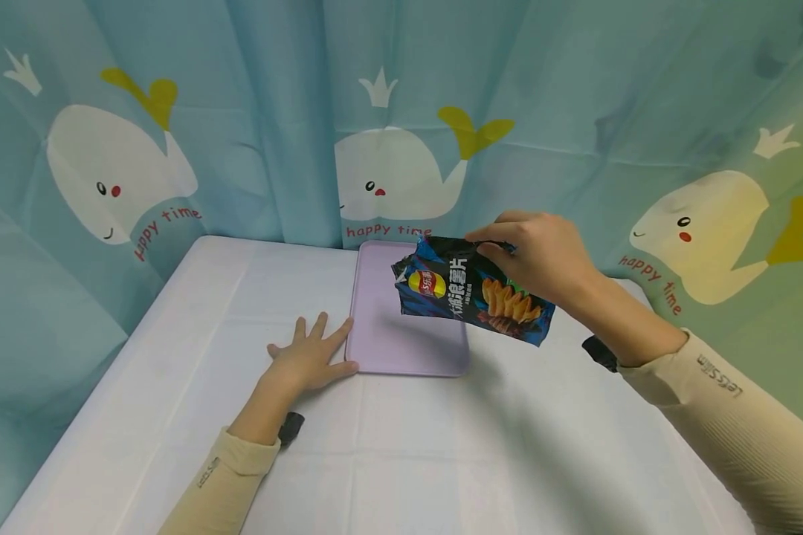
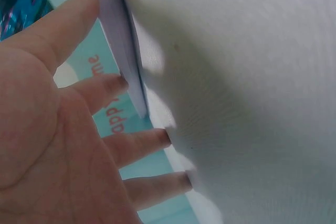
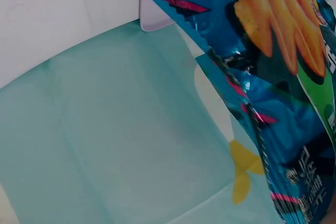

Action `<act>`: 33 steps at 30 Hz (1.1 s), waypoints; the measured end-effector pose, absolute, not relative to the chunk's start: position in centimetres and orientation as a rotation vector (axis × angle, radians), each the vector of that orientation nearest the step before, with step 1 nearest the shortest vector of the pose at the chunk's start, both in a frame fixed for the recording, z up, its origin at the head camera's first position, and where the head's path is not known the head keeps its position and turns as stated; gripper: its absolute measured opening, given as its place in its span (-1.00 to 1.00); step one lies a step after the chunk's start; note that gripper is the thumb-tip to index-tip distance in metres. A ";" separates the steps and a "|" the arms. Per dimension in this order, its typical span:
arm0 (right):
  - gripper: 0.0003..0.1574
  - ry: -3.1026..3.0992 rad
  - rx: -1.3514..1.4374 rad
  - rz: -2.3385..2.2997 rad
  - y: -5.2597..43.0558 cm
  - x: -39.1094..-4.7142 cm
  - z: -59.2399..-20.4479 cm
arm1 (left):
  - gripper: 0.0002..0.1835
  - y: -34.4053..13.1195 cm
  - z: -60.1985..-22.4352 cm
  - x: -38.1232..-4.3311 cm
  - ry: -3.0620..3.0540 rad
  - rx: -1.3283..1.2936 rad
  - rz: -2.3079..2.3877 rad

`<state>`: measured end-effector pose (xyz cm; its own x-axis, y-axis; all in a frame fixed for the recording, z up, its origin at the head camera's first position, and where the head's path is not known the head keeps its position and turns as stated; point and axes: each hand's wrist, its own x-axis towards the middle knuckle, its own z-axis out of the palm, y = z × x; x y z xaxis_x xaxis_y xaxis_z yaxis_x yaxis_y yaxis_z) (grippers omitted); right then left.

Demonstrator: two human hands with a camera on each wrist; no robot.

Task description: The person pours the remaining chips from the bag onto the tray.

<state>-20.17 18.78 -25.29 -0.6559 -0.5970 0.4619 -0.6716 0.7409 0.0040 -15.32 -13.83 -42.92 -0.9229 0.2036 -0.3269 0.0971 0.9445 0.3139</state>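
My right hand (image 1: 538, 249) pinches the upper edge of a dark blue chip bag (image 1: 475, 290) and holds it up over the right part of a pale purple tray (image 1: 408, 349). The bag hangs tilted, its printed front with wavy chips toward the head view. In the right wrist view the bag (image 3: 283, 77) fills the right side, and the hand is almost wholly out of that picture. My left hand (image 1: 311, 357) lies with fingers spread at the tray's left edge; its thumb and a finger touch the tray's side (image 2: 118, 40) in the left wrist view.
The tray lies on a table with a white cloth (image 1: 294, 475), near its back edge. Behind hangs a light blue curtain (image 1: 274, 89) with whale prints. Black wrist straps (image 1: 291, 429) show by both sleeves. The bag's shadow falls across the tray and cloth.
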 end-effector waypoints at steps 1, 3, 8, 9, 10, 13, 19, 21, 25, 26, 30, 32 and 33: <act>-0.74 -2.505 0.975 0.229 18.7 -20.2 -25.3 | -0.09 -13.8 -43.0 -15.3 2.742 0.220 0.416; -0.74 -2.505 0.983 0.227 18.7 -20.2 -25.3 | -0.09 -13.9 -43.1 -15.3 2.742 0.218 0.418; -0.75 -2.505 0.999 0.203 18.7 -20.1 -25.3 | -0.09 -14.0 -43.2 -15.4 2.743 0.226 0.424; -0.75 -2.504 0.999 0.204 18.7 -20.1 -25.3 | -0.09 -14.0 -43.2 -15.4 2.743 0.228 0.423; -0.75 -2.507 1.003 0.200 18.7 -20.1 -25.3 | -0.09 -14.0 -43.2 -15.4 2.745 0.232 0.423; -0.76 -2.514 1.015 0.192 18.6 -20.0 -25.4 | -0.09 -14.0 -43.2 -15.4 2.749 0.237 0.419; -0.76 -2.492 1.018 0.208 18.5 -20.0 -25.2 | -0.09 -13.9 -43.0 -15.4 2.747 0.225 0.424; -0.76 -2.491 1.016 0.213 18.5 -20.0 -25.1 | -0.09 -13.9 -43.0 -15.4 2.745 0.222 0.423; -0.77 -2.501 1.018 0.204 18.3 -20.0 -25.2 | -0.09 -13.9 -43.0 -15.5 2.742 0.216 0.417; -0.77 -2.501 1.015 0.208 18.3 -20.0 -25.2 | -0.09 -13.9 -43.0 -15.5 2.743 0.217 0.416; -0.77 -2.499 1.024 0.205 18.1 -20.0 -25.2 | -0.09 -13.9 -43.1 -15.5 2.741 0.215 0.413; -0.77 -2.495 1.025 0.209 18.1 -20.0 -25.2 | -0.09 -13.8 -43.0 -15.5 2.738 0.212 0.411; -0.77 -2.496 1.029 0.208 18.0 -20.0 -25.2 | -0.09 -13.8 -43.0 -15.5 2.737 0.211 0.410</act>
